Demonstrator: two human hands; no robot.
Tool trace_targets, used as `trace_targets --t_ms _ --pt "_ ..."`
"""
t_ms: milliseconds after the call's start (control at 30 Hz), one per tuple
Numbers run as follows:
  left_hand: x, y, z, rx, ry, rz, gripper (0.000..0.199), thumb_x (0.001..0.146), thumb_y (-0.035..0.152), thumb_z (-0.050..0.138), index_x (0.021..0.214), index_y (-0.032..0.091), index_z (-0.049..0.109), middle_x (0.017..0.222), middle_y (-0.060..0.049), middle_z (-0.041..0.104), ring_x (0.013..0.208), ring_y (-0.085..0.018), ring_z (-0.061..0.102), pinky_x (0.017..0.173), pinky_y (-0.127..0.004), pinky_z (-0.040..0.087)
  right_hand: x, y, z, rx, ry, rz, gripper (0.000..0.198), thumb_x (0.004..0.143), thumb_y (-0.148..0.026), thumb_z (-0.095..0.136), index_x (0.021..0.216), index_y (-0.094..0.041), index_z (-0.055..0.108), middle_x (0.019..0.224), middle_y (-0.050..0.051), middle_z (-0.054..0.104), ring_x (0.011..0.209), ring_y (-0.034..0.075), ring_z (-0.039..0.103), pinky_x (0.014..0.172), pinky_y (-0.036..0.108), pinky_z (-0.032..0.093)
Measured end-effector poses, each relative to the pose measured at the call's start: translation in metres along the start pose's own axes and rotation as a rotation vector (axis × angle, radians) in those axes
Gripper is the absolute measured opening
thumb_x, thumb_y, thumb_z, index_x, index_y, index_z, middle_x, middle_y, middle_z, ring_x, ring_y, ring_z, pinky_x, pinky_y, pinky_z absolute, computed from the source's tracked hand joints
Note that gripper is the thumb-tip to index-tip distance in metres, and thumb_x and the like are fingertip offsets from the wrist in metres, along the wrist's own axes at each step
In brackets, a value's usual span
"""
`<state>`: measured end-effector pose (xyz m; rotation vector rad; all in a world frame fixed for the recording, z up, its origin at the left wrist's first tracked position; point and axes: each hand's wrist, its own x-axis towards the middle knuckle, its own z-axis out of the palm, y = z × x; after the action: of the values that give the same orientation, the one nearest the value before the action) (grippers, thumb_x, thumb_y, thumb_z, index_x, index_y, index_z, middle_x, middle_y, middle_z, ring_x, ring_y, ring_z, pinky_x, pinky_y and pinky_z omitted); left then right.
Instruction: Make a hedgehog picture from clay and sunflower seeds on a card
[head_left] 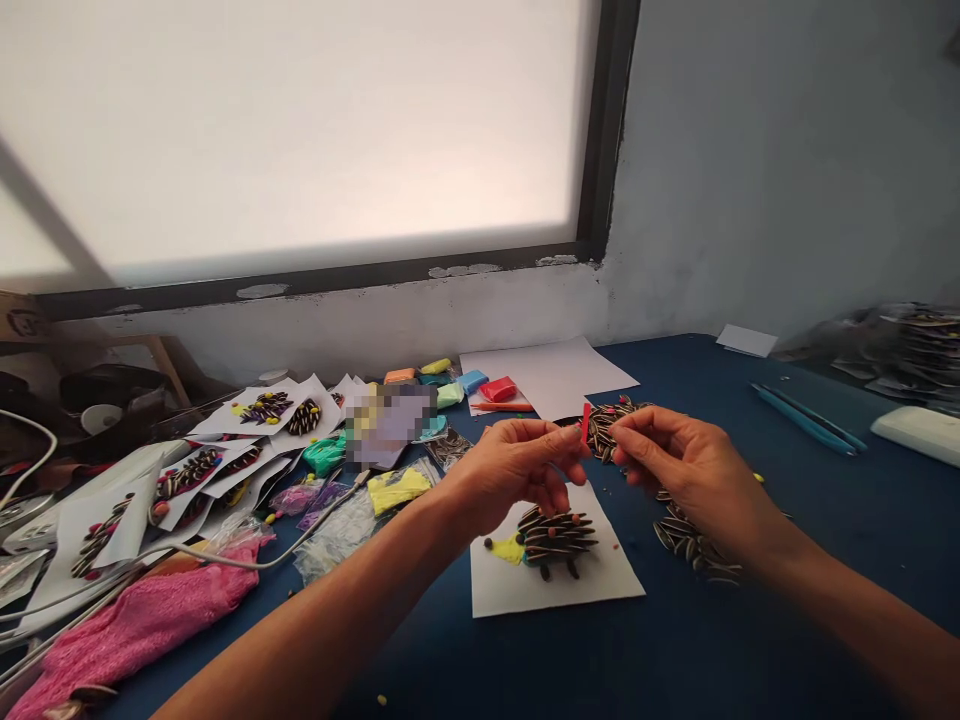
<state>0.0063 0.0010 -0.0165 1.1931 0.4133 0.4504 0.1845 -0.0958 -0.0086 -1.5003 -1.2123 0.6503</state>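
Observation:
My left hand [529, 460] pinches a small flat red piece [586, 424] between thumb and forefinger; what it is made of I cannot tell. Close to its right, my right hand [671, 455] has thumb and forefinger pressed together, and anything between them is too small to see. Below the hands lies a white card [517, 595] bearing a hedgehog figure [559, 542]. Its spines are striped sunflower seeds, its pointed face is yellow, and small brown-orange balls sit on its back. A pile of sunflower seeds [602, 440] lies behind my fingers, with more loose seeds [694, 548] under my right wrist.
Finished-looking seed cards [259, 410] are heaped at the left beside a pink knitted cloth [150, 620] and a white cable [300, 545]. Colourful clay packs, including a red one [499, 389], sit at the back near white paper [555, 368]. Blue tweezers [810, 420] lie at right.

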Motion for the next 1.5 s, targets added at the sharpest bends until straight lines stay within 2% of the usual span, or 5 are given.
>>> trace_targets --t_ms 267,567,1000,1200,1500 --pt "-0.001 0.001 0.004 0.09 0.06 -0.004 0.039 0.093 0.047 0.067 0.077 0.011 0.069 0.058 0.004 0.055 0.04 -0.003 0.049 0.041 -0.016 0.036 0.001 0.003 -0.001 -0.035 0.044 -0.019 0.059 0.073 -0.065 0.077 0.114 -0.022 0.069 0.082 0.003 0.07 0.059 0.014 0.06 0.05 0.027 0.05" --pt "-0.002 -0.006 0.007 0.215 0.063 0.009 0.048 0.081 0.059 0.075 0.074 0.012 0.069 0.055 0.003 0.056 0.043 -0.006 0.05 0.044 -0.018 0.036 -0.01 -0.007 0.006 -0.047 -0.216 -0.06 0.045 0.077 -0.057 0.078 0.105 -0.024 0.065 0.095 0.005 0.073 0.089 0.023 0.069 0.087 0.041 0.056" --pt "-0.007 0.01 0.001 0.392 -0.1 0.01 0.049 0.083 0.062 0.07 0.076 0.014 0.068 0.077 -0.002 0.066 0.053 -0.006 0.057 0.051 -0.018 0.043 -0.016 -0.008 0.008 -0.138 -0.152 -0.287 0.025 0.089 -0.049 0.069 0.089 -0.025 0.071 0.09 0.004 0.072 0.08 0.02 0.068 0.071 0.033 0.056" --pt "-0.01 0.024 -0.017 1.044 -0.082 -0.062 0.027 0.094 0.031 0.053 0.105 0.015 0.072 0.088 -0.006 0.071 0.06 -0.011 0.064 0.054 -0.021 0.047 -0.018 -0.006 0.009 -0.331 -0.215 -0.409 0.022 0.094 -0.042 0.062 0.084 -0.025 0.073 0.091 0.005 0.071 0.082 0.021 0.065 0.073 0.036 0.053" --pt "-0.011 0.026 -0.028 1.397 -0.104 -0.097 0.03 0.066 -0.002 0.054 0.081 0.017 0.072 0.086 -0.006 0.07 0.075 -0.017 0.059 0.063 -0.026 0.04 -0.02 0.008 0.015 -0.56 -0.401 -0.479 0.016 0.095 -0.027 0.06 0.086 -0.025 0.073 0.097 0.004 0.067 0.079 0.017 0.066 0.07 0.031 0.051"
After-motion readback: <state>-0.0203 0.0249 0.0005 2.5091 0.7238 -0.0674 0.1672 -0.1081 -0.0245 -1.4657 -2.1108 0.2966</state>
